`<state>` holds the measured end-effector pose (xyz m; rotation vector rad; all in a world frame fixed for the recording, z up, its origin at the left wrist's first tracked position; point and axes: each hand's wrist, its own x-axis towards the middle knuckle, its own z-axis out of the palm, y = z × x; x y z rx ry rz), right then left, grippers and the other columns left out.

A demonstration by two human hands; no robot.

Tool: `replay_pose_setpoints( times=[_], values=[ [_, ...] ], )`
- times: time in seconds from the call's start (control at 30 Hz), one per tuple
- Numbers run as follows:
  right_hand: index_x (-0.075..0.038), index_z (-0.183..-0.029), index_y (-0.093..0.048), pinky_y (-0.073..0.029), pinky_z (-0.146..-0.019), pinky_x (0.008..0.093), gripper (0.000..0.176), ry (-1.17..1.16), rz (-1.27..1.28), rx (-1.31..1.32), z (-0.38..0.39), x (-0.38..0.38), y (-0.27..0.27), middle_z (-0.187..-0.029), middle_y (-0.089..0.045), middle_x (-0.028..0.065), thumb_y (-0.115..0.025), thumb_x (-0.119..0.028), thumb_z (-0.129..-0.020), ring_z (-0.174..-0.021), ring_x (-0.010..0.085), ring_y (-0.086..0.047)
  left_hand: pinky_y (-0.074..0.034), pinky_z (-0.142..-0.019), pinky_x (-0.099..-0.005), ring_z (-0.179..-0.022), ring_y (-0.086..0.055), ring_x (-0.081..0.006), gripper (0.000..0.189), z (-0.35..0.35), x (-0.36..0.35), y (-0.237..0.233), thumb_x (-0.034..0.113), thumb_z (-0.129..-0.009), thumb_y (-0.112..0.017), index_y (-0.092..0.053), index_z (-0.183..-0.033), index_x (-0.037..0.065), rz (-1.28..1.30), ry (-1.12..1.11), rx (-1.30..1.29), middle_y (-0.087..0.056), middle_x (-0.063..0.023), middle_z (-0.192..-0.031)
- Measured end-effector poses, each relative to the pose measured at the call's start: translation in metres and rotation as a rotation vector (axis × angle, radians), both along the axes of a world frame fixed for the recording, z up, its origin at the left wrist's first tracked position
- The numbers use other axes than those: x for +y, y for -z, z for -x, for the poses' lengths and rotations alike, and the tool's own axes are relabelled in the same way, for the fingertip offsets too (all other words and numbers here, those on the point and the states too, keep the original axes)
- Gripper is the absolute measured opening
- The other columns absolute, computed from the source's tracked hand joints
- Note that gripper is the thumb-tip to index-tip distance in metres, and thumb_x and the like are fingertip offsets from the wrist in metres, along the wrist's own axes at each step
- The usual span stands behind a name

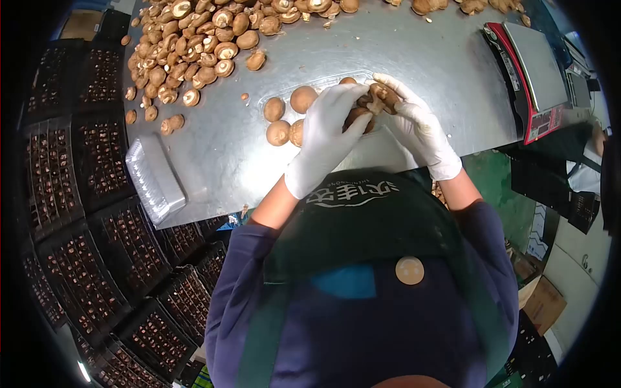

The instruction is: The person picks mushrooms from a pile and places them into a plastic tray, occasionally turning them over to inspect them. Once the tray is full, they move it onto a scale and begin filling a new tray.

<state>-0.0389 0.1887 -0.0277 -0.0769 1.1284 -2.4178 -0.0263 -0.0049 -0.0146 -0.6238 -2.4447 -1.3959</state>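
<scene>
Right hand [420,126] gripped mushroom [389,97] over tray [283,93] | left hand [328,119] half-closed, hold unclear | mushroom seemed light, bruisable; cap suited gripping

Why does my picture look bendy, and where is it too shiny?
In the head view, wide-lens distortion probably bows the black plastic mushroom crates, with black corners around the scene; also in the head view, white glare washes out the grey metal table beside the white-gloved left hand.
</scene>
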Motion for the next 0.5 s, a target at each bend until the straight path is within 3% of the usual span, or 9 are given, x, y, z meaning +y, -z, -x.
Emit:
replay_pose_setpoints(
  times=[0.03,0.1,0.17,0.2,0.3,0.37,0.43,0.47,0.5],
  values=[
    [0.004,-0.139,-0.041,-0.033,-0.11,0.0353,0.052,-0.003,0.002,0.003,0.002,-0.004,0.0,-0.133,-0.05,0.0157,-0.049,-0.008,-0.09,-0.127,0.0248,-0.047,-0.05,-0.085,-0.0351,-0.098,-0.061,-0.0275,0.045,0.0,0.0,-0.001,0.001,-0.078,-0.068,-0.058,-0.121,0.002,0.006,0.002,-0.059,-0.062,-0.0136,-0.111],
    [-0.002,-0.141,-0.042,-0.036,-0.108,0.035,0.057,-0.014,-0.555,0.273,0.006,-0.013,0.001,-0.134,-0.051,0.0122,-0.053,-0.002,-0.085,-0.125,0.0199,-0.049,-0.05,-0.088,-0.0322,-0.101,-0.062,-0.0228,0.048,-0.002,-0.006,0.002,-0.001,-0.082,-0.066,-0.055,-0.128,0.002,0.018,0.0,-0.113,-0.062,-0.0125,-0.114],
    [-0.004,-0.137,-0.046,-0.039,-0.105,0.0352,0.058,0.057,-0.673,0.425,0.001,-0.032,0.005,-0.131,-0.054,0.0112,-0.058,-0.002,-0.081,-0.123,0.0213,-0.051,-0.05,-0.09,-0.0321,-0.103,-0.061,-0.0197,0.049,-0.007,-0.02,0.018,-0.001,-0.087,-0.057,-0.049,-0.135,0.001,-0.164,-0.208,-0.084,-0.062,-0.0136,-0.118],
    [-0.005,-0.134,-0.049,-0.039,-0.105,0.0366,0.053,-0.005,-0.862,0.683,0.005,-0.043,0.005,-0.129,-0.055,0.0114,-0.059,-0.005,-0.082,-0.122,0.0228,-0.052,-0.048,-0.094,-0.0322,-0.104,-0.061,-0.0186,0.048,-0.016,-0.025,-0.001,-0.001,-0.091,-0.049,-0.044,-0.138,0.0,-0.175,-0.319,-0.174,-0.06,-0.015,-0.122],
    [-0.006,-0.127,-0.055,-0.039,-0.104,0.0403,0.046,0.02,-1.15,1.235,0.01,-0.076,0.023,-0.123,-0.058,0.0101,-0.06,-0.011,-0.082,-0.119,0.0246,-0.053,-0.044,-0.1,-0.0376,-0.113,-0.058,-0.0282,0.039,-0.019,-0.061,0.021,0.001,-0.09,-0.052,-0.057,-0.128,0.003,0.192,-0.428,-0.016,-0.061,-0.0158,-0.123],
    [-0.008,-0.123,-0.058,-0.039,-0.104,0.049,0.041,0.141,-1.438,1.645,0.009,-0.09,0.056,-0.12,-0.059,0.0055,-0.055,-0.015,-0.082,-0.119,0.0219,-0.052,-0.042,-0.101,-0.0412,-0.116,-0.055,-0.0331,0.034,-0.02,-0.071,0.039,0.002,-0.089,-0.054,-0.062,-0.122,0.004,0.372,-0.291,0.068,-0.061,-0.0162,-0.122],
    [-0.008,-0.124,-0.057,-0.036,-0.105,0.0524,0.044,0.076,-1.471,1.655,0.008,-0.083,0.043,-0.124,-0.057,0.0068,-0.058,-0.019,-0.081,-0.124,0.0226,-0.049,-0.039,-0.105,-0.042,-0.118,-0.054,-0.0329,0.036,-0.029,-0.066,0.034,0.004,-0.089,-0.054,-0.06,-0.124,0.003,0.28,-0.251,-0.183,-0.061,-0.0152,-0.125],
    [-0.009,-0.126,-0.056,-0.034,-0.106,0.0558,0.049,-0.007,-1.48,1.646,0.01,-0.079,0.037,-0.129,-0.054,0.0081,-0.061,-0.024,-0.08,-0.129,0.0233,-0.045,-0.038,-0.105,-0.0416,-0.118,-0.054,-0.0327,0.037,-0.028,-0.065,0.033,0.005,-0.089,-0.054,-0.06,-0.125,0.003,0.323,-0.242,-0.111,-0.061,-0.0153,-0.125],
    [-0.009,-0.127,-0.055,-0.033,-0.106,0.0558,0.055,-0.044,-1.268,1.467,0.014,-0.07,0.027,-0.133,-0.052,0.0102,-0.065,-0.028,-0.076,-0.131,0.0236,-0.042,-0.038,-0.105,-0.0412,-0.119,-0.054,-0.0324,0.037,-0.027,-0.066,0.033,0.005,-0.089,-0.054,-0.059,-0.126,0.003,0.37,-0.233,-0.045,-0.061,-0.0154,-0.126]
  ],
)
